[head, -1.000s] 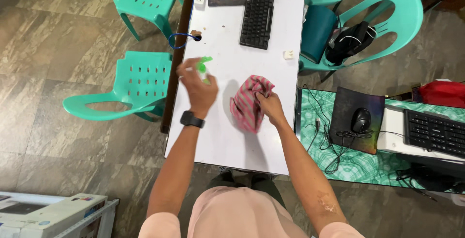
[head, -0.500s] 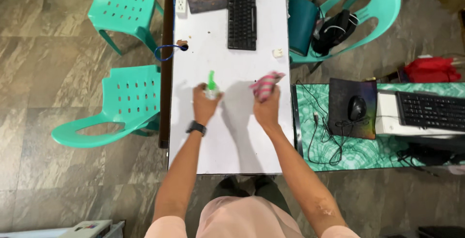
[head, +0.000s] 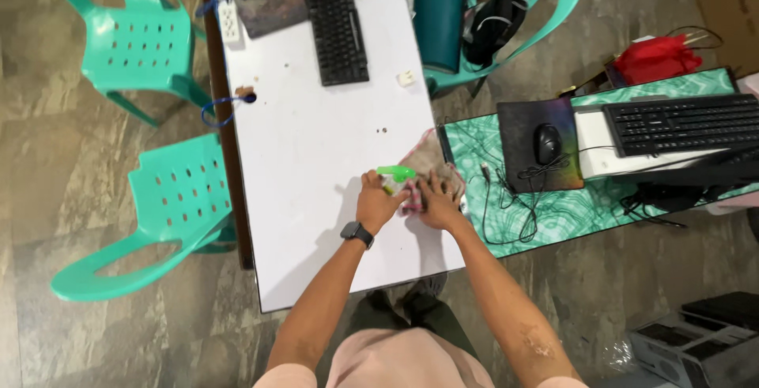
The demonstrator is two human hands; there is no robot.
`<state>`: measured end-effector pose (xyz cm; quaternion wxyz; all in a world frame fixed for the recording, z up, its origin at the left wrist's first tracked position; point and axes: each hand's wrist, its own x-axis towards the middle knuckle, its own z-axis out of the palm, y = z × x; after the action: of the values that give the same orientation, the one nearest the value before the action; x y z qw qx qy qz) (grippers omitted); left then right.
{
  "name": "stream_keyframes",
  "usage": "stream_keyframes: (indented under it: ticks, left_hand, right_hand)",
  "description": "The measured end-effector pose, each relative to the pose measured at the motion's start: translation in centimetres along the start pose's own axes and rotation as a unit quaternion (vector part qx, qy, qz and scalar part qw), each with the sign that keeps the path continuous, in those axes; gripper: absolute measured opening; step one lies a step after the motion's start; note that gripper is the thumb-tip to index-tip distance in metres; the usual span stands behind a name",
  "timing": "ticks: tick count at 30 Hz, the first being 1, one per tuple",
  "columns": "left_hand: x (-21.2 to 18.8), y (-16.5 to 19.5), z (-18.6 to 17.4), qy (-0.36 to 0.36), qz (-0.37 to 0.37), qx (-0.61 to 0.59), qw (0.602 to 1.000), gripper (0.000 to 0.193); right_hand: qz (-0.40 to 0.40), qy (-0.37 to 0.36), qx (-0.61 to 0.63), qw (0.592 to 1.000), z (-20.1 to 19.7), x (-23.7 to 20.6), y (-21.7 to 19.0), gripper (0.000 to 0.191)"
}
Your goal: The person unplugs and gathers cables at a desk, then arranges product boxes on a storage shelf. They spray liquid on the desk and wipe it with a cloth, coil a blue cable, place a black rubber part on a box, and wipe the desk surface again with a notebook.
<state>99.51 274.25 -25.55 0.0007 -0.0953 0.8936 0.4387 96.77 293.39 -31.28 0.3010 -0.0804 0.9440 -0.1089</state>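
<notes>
Your left grip (head: 378, 202) closed round green spray bottle (head: 393, 175); right grip (head: 437, 205) flat, pressing cloth (head: 428, 168) on white worktop (head: 308, 143), 3 o'clock edge. Specks remain toward 12.

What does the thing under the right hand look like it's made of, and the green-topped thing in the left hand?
The rag under the right hand looks like soft woven cloth: crumpled, matte, pinkish checks. The spray bottle in the left hand looks like plastic, judging by its smooth bright green nozzle.

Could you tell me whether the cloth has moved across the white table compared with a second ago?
Yes. The cloth under the right hand has gone from the middle of the white table to its right edge.
</notes>
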Motion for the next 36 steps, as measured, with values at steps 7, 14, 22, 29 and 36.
stream_keyframes:
  ticks: [7,14,22,29,36]
  left_hand:
    - [-1.5,-1.5,0.0,-0.195,-0.066,0.146,0.968,0.075]
    - [-3.4,4.3,8.1,-0.284,0.023,0.110,0.952,0.054]
    - [-12.1,20.1,23.5,-0.183,0.191,-0.076,0.961,0.052]
    - [-19.6,32.9,37.1,-0.205,0.230,-0.157,0.938,0.044]
    - [-24.3,43.4,46.8,-0.290,0.315,-0.130,0.894,0.040]
  right_hand:
    - [-0.146,0.182,0.199,0.952,-1.2,-1.1,4.1,0.070]
    - [-0.176,0.318,0.269,0.892,-4.3,-8.5,10.4,0.041]
    - [-0.102,0.422,0.282,0.856,-6.7,-23.2,29.1,0.039]
    - [0.012,0.458,0.315,0.832,-5.8,-34.3,46.6,0.041]
    - [0.088,0.478,0.365,0.794,-6.3,-41.7,58.2,0.044]
